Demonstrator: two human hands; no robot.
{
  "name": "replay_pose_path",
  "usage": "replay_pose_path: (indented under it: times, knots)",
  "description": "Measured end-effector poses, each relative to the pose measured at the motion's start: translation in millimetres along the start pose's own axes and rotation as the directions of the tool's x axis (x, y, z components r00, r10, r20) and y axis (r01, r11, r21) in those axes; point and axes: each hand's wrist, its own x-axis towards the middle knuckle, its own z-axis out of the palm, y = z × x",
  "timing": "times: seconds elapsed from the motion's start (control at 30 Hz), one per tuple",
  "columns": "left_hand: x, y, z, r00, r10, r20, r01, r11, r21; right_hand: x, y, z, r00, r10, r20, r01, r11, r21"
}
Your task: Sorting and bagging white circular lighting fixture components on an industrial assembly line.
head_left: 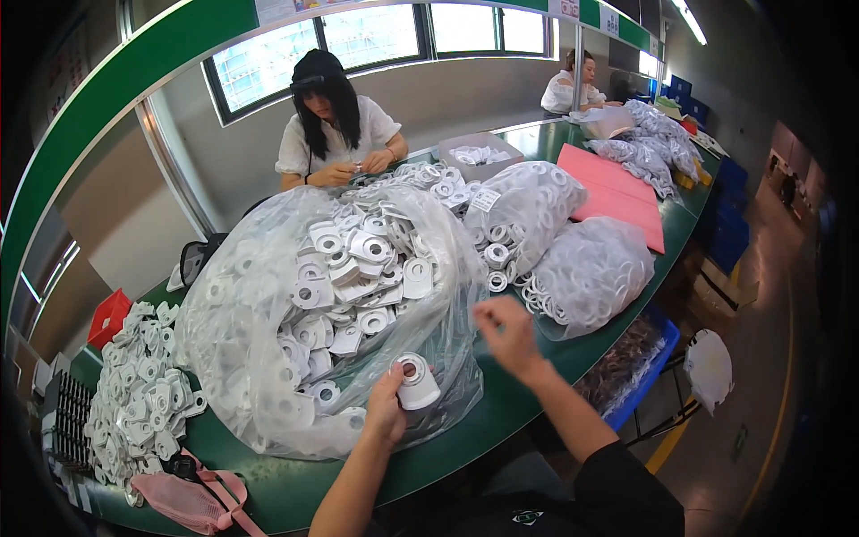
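Note:
My left hand [387, 407] grips a white plastic part [418, 394] with a round ringed hole and a flat flared end. It holds the part over the near edge of a big see-through bag [242, 358] heaped with similar white pieces [358, 268]. To the right, my right hand [508, 331] is raised above the green table with its fingers curled closed. Whatever those fingers may hold is too small or hidden to make out. Just beyond it, loose white rings [497, 256] spill beside a bag of white rings [595, 273].
Another filled bag [528, 206] and a pink sheet [608, 192] lie farther back on the green table [501, 394]. More white parts [143, 385], a red bin [109, 318] and a pink bag [192, 497] sit left. A co-worker [331, 125] handles something small opposite me.

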Motion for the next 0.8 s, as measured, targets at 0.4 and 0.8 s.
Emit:
replay_pose_path:
  times: [0.4,0.8]
  knots:
    - [-4,8,7,0.991,-0.100,0.093,0.115,0.978,-0.173,33,105,-47,0.985,0.013,0.170,0.135,0.546,-0.827]
    - [-8,8,12,0.999,0.033,0.026,-0.030,0.994,-0.109,16,10,-19,0.913,0.315,0.260,-0.409,0.693,0.594]
